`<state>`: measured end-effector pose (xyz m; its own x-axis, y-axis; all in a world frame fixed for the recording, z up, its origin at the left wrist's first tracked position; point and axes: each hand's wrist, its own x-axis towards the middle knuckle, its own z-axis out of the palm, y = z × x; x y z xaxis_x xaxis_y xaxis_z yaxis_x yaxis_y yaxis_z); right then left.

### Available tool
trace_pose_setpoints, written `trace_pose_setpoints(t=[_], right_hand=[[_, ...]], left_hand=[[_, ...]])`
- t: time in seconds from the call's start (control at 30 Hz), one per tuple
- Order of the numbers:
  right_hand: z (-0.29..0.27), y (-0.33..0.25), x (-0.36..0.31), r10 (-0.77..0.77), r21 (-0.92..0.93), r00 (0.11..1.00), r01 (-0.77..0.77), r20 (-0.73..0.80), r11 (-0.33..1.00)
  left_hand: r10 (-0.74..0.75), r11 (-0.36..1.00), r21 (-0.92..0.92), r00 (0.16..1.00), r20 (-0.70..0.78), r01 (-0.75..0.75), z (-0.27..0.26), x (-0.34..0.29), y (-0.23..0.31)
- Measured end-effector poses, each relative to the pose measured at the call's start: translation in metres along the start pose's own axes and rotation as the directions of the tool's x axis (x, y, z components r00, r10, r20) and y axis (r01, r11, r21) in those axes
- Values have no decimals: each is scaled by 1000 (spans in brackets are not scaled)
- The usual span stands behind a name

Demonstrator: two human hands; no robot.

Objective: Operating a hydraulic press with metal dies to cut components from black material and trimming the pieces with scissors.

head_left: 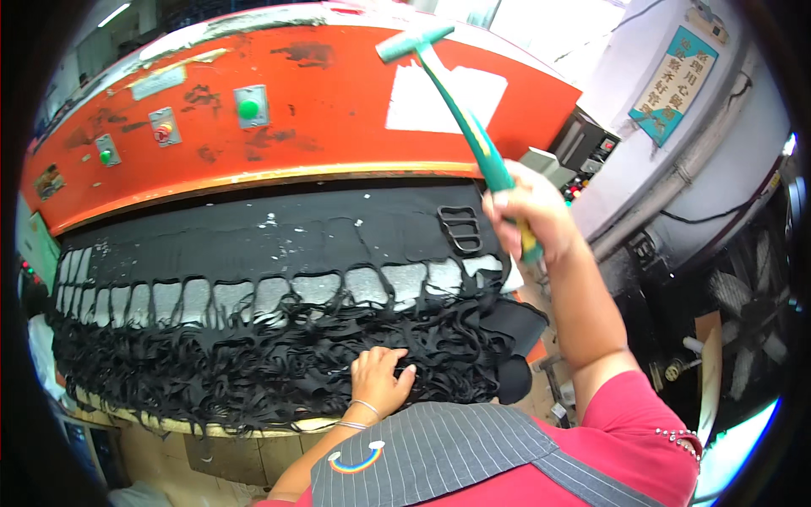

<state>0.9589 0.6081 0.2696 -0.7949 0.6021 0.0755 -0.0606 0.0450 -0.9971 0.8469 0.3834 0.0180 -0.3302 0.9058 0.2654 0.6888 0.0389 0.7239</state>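
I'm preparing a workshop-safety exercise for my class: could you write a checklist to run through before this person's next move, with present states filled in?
1. Hammer gripped by its handle in the right hand: ok.
2. Left hand away from the three-slot cutting frame: ok, it is among the black strips.
3. Frame lying on the black sheet: ok.
4. Loose strips cleared from the front: not ok, tangled heap there.
5. Orange machine switched off: cannot tell.

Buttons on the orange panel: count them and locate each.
3: small green button at left, red button in the middle, larger green button at right.
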Motion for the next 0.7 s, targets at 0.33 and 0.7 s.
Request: trace_pose_setpoints(t=[0.33, 0.7], right_hand=[[5, -99, 232, -243, 611, 968, 227, -58, 759], [-83, 181, 93, 83, -985, 990, -127, -117, 120]], left_hand=[[-73, 983, -171, 996, -46, 64, -8, -18, 8], [-122, 981, -165, 984, -130, 100, -3, -7, 13]])
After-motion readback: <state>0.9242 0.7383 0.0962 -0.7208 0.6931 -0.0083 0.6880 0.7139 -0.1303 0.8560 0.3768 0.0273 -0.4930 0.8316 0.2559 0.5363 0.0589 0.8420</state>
